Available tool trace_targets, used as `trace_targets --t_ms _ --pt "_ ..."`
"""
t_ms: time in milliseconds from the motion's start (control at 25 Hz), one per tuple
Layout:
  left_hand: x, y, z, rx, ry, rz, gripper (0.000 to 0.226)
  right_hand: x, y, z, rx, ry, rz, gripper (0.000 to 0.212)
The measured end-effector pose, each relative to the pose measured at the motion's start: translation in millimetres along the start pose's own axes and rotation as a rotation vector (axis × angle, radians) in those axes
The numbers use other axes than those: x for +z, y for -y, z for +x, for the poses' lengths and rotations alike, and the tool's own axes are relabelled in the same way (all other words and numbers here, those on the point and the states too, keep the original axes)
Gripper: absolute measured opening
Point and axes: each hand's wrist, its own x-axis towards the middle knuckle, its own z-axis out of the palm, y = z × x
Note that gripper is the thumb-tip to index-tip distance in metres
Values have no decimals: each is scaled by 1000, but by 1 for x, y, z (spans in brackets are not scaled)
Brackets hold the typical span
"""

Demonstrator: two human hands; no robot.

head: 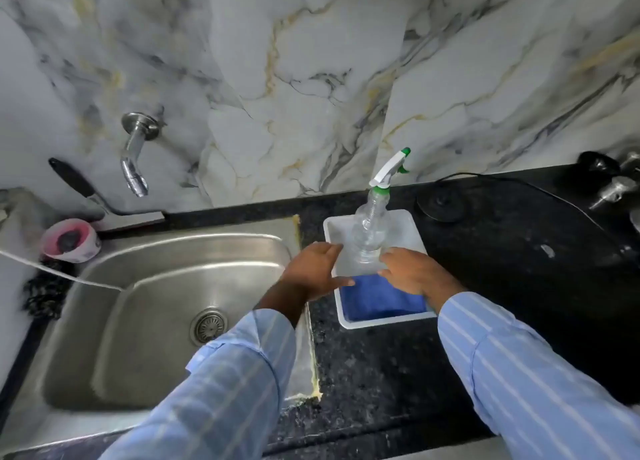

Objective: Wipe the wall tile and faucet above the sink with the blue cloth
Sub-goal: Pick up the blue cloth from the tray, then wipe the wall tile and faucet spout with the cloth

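Note:
A folded blue cloth (379,298) lies in the near half of a white tray (410,224) on the dark counter, right of the steel sink (166,304). A clear spray bottle (372,229) with a white and green trigger stands in the tray's far half. My left hand (313,272) rests on the tray's left rim, fingers apart, holding nothing. My right hand (414,272) hovers over the cloth's far edge beside the bottle's base, fingers spread. The chrome faucet (135,158) juts from the marble wall tile (311,79) above the sink.
A squeegee with a black handle (74,181) leans on the ledge behind the sink. A pink-and-white tub (71,240) sits at the sink's back left corner beside a dark scrubber (43,293). A black cable (519,182), a round black base (440,201) and metal items (614,188) occupy the counter's right.

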Motion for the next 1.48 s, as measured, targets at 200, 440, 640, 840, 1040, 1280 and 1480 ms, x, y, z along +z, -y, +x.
trace_targets --t_ms 200,440,640,840,1040,1280,1480 --pt "68 -24 37 83 117 428 48 55 -43 20 139 94 -1 46" --pt "96 -31 48 47 88 521 37 75 -45 29 96 -40 -121 43" --pt "82 -34 44 54 25 317 30 49 -34 22 120 31 -71 33" --pt "18 -23 21 -37 -47 -110 25 -10 -6 12 64 39 -22 33" --pt "-56 17 -17 -87 -319 -345 22 -77 52 7 -61 -87 18 25" --pt "-144 77 -72 -338 -696 -620 19 -153 133 21 -252 -232 316 40" --pt "-211 143 -111 -407 -893 -618 24 -193 212 53 -343 -414 618 31"
